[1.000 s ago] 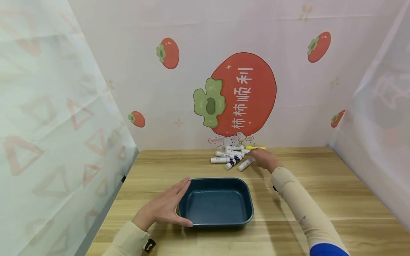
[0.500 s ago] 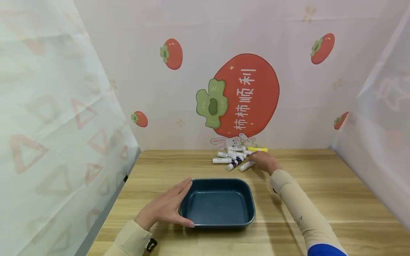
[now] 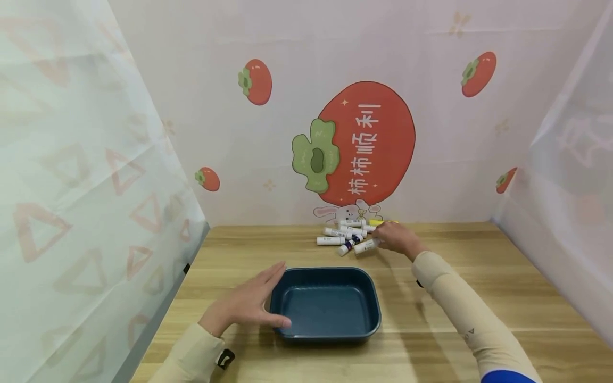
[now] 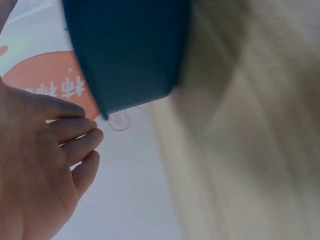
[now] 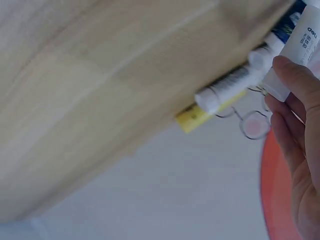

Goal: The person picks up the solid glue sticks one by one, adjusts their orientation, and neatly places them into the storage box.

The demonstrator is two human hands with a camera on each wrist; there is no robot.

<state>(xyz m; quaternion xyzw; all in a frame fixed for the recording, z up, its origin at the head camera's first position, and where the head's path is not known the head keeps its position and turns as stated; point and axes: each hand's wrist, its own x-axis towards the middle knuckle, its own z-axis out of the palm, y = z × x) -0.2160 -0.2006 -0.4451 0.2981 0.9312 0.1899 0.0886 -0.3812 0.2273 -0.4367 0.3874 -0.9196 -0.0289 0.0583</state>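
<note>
My right hand (image 3: 397, 238) is at the back of the table and pinches a white glue stick (image 3: 366, 246) near one end. In the right wrist view, thumb and fingers close on this glue stick (image 5: 300, 42), which is printed "deli" and tilted. Beside it lies a loose pile of several white glue sticks (image 3: 330, 241), one with a dark blue band (image 3: 351, 245) and a yellow one (image 3: 377, 222). My left hand (image 3: 244, 300) is spread at the left side of a dark blue rectangular tray (image 3: 330, 311), thumb over its near left corner. The left wrist view shows these fingers loosely bent, holding nothing.
The wooden table (image 3: 460, 298) ends at a white backdrop (image 3: 445, 133) printed with persimmons, right behind the pile. White sheets stand on the left (image 3: 91, 175) and right (image 3: 570, 159). Between pile and hands sits the tray's far rim (image 3: 325, 268).
My right hand has taken hold of the white glue stick, which has shifted slightly and turned flatter. My left thumb has risen a little from the tray's near rim. The tray stays in place.
</note>
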